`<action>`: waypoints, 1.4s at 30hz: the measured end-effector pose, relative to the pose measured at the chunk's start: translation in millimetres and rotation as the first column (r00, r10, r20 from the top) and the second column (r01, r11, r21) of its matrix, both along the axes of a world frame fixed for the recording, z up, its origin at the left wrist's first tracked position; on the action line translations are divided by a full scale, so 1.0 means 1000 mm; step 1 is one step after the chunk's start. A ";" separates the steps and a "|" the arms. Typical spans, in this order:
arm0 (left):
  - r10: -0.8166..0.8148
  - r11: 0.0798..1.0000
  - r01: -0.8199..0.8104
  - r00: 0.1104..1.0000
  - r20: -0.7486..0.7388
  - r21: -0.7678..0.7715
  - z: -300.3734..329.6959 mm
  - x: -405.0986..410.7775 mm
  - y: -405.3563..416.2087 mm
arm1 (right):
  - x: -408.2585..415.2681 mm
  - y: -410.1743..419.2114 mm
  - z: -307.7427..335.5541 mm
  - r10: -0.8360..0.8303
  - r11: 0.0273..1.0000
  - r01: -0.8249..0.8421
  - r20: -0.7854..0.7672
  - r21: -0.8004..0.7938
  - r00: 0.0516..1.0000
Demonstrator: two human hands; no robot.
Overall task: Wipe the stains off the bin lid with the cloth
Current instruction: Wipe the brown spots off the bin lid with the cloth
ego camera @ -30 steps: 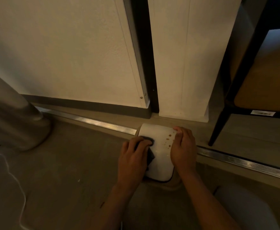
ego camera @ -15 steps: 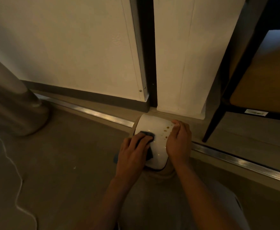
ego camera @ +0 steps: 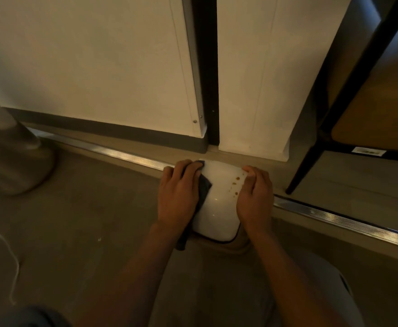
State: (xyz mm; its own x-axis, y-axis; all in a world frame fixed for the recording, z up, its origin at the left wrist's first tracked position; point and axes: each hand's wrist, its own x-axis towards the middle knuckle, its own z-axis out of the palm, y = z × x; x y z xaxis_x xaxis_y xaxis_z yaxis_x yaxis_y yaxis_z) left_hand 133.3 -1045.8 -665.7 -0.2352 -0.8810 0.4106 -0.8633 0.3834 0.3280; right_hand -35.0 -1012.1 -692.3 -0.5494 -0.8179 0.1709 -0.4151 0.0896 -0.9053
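A white bin lid (ego camera: 219,208) lies below me on the floor near the wall. Several brown stains (ego camera: 235,185) dot its right side. My left hand (ego camera: 178,197) presses a dark cloth (ego camera: 206,185) onto the lid's far left corner, fingers curled over the cloth. Part of the cloth hangs down past my wrist. My right hand (ego camera: 254,197) grips the lid's right edge, with fingers folded over the rim beside the stains.
A metal floor rail (ego camera: 334,214) runs under the bin. White panels with a dark gap (ego camera: 205,67) stand behind. A black chair leg (ego camera: 304,171) is at the right, a grey curtain (ego camera: 9,161) and a white cable (ego camera: 4,244) at the left.
My left hand has slid the cloth away from me, from the lid's left middle to its far left corner. My right hand has stayed on the right edge. The camera view shifted.
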 end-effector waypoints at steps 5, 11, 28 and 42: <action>-0.017 0.979 0.006 0.998 0.054 0.203 0.013 -0.014 -0.046 | 0.001 -0.002 -0.001 -0.004 1.000 0.004 0.029 -0.018 1.000; -0.192 0.967 0.171 0.976 0.099 0.189 0.007 -0.030 -0.048 | -0.001 -0.003 -0.005 -0.028 0.999 0.027 -0.010 -0.021 1.000; 0.097 0.762 0.094 0.962 -0.256 0.641 0.011 -0.020 -0.081 | 0.005 -0.005 -0.003 -0.083 0.996 0.083 -0.002 -0.023 0.997; 0.041 0.830 0.123 0.959 -0.280 0.543 0.005 -0.019 -0.074 | 0.004 -0.005 0.000 -0.086 0.996 0.086 0.008 -0.014 0.996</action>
